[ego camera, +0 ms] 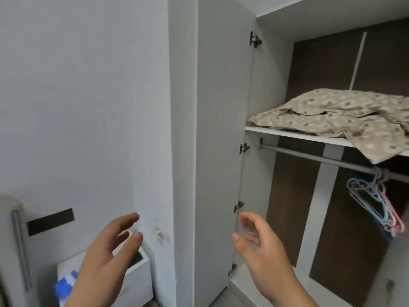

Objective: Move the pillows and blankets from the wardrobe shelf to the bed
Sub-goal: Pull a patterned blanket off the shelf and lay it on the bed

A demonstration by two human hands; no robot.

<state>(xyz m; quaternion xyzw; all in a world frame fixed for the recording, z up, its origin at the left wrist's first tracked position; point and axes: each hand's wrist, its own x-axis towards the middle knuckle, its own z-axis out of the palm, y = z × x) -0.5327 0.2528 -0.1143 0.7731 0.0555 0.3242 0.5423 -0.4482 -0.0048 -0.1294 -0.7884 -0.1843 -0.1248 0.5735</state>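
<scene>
Wardrobe [223,107] door's open and our floral blanket [345,114] sits up on the shelf [294,134], one corner drooping over the edge. Our left hand [104,255] and right hand [263,251] hang low, fingers spread, holding nothing. Yank just that corner and it'll probably unfold and snag the hangers [376,204].

At centre frame the open wardrobe door [219,151] stood edge-on as a barrier, while right of it the compartment gaped free between the rail [321,159] above and the hangers [374,202] at far right.
</scene>
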